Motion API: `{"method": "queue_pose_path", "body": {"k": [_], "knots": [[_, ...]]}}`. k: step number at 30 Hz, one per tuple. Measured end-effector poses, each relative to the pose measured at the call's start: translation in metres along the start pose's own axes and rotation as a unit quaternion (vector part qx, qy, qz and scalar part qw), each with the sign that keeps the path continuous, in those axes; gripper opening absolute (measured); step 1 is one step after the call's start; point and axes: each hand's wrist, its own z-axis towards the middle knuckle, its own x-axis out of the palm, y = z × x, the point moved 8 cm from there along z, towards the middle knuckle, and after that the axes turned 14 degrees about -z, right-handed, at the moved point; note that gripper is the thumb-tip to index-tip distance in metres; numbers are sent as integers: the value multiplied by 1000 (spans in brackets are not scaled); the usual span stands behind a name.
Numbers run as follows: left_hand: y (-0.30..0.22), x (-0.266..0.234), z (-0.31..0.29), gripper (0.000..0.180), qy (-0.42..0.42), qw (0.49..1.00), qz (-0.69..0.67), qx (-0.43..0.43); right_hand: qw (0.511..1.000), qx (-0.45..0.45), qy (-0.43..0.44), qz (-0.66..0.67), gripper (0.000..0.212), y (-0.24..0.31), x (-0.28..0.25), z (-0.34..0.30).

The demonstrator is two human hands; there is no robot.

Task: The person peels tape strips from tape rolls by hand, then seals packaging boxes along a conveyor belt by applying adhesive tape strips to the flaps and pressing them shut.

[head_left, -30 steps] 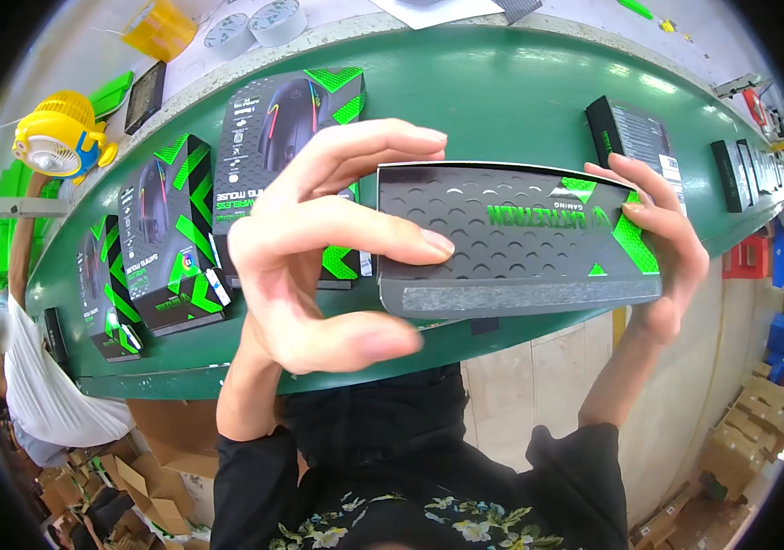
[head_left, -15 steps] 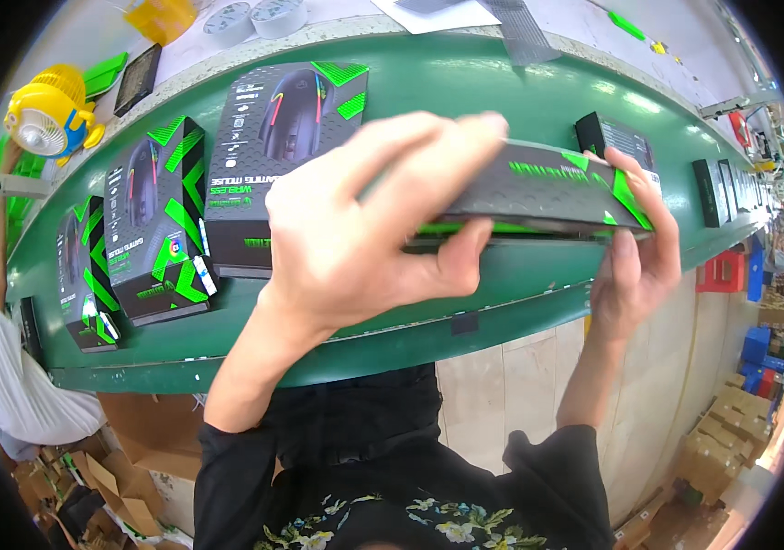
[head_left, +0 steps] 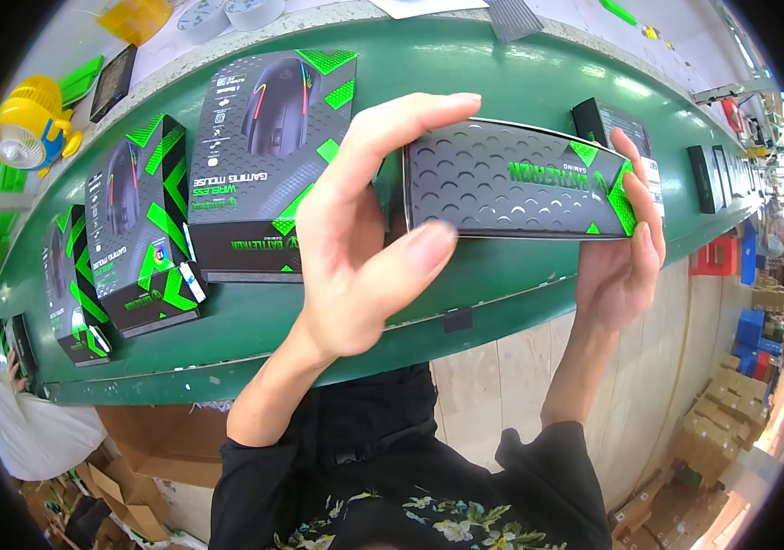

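A black and green mouse box (head_left: 493, 183) is raised over the green table, its bumpy long side facing me. My right hand (head_left: 625, 247) grips its right end, fingers over the far edge and thumb side below. Around the box's left end my left hand (head_left: 355, 229) is spread, index finger along the top corner and a blurred thumb crossing the lower corner. Whether its other fingers touch the box is hidden. Left of it lie a large wireless mouse box (head_left: 268, 137), a middle-sized mouse box (head_left: 135, 220) and a smaller mouse box (head_left: 71, 284).
The green table (head_left: 337, 367) curves across the view. Another dark box (head_left: 612, 128) lies behind my right hand, with several upright ones (head_left: 703, 179) farther right. A yellow fan (head_left: 30, 124) and tape rolls (head_left: 254, 11) stand beyond. A person in white (head_left: 34, 426) is at left.
The box has turned, so more of its long side faces me. My left thumb and fingers have spread wider. At left, the other person's arm has come down to the table edge.
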Motion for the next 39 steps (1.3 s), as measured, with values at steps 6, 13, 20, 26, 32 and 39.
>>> {"method": "queue_pose_path", "body": {"k": [6,13,20,26,32,39], "knots": [[2,-4,10,73,25,989,138,55,996,46,-45,55,65,-4,10,7],[-3,0,10,60,-23,959,237,152,995,60,-80,-7,72,-6,26,8],[-10,18,14,65,-17,910,383,160,976,80,-60,-194,51,-1,-11,44],[-87,-131,-24,47,-143,535,833,2,820,98,-115,-552,53,-53,-64,89],[-85,-117,-57,37,-6,591,806,-2,876,-32,251,-410,27,-4,130,-13],[-93,-95,-107,36,-13,621,779,-82,910,92,243,-323,13,-10,131,-33]]}}
